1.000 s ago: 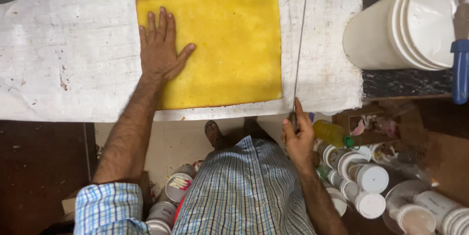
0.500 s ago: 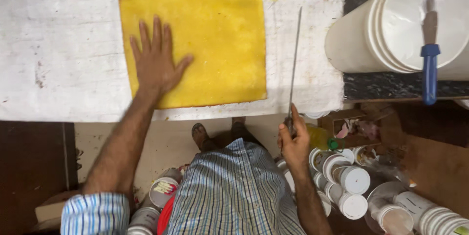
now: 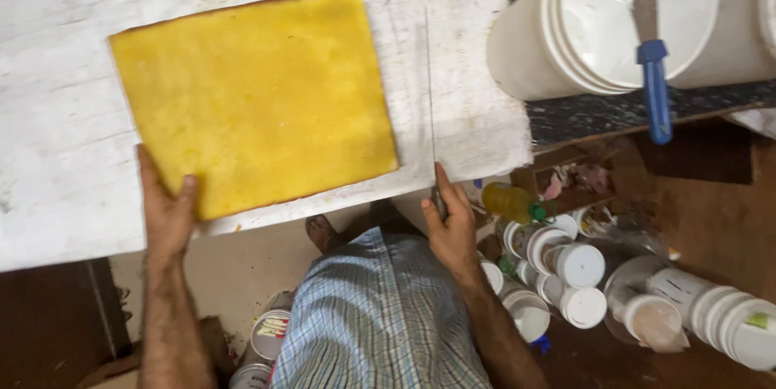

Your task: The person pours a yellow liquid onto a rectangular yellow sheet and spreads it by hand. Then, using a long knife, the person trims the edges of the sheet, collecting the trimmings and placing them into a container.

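A flat yellow square slab lies on the white worn tabletop. My left hand rests at the slab's near-left corner, thumb on the yellow surface, fingers along the table's front edge. My right hand grips the handle of a long thin knife whose blade lies flat on the table just right of the slab, pointing away from me.
White buckets stand stacked at the right, a blue-handled tool across them. Below the table sit several white lidded jars, a yellow bottle and cans on the floor.
My left hand slid off the middle of the slab down to its near-left corner. The slab now sits slightly rotated. The right hand stays on the knife.
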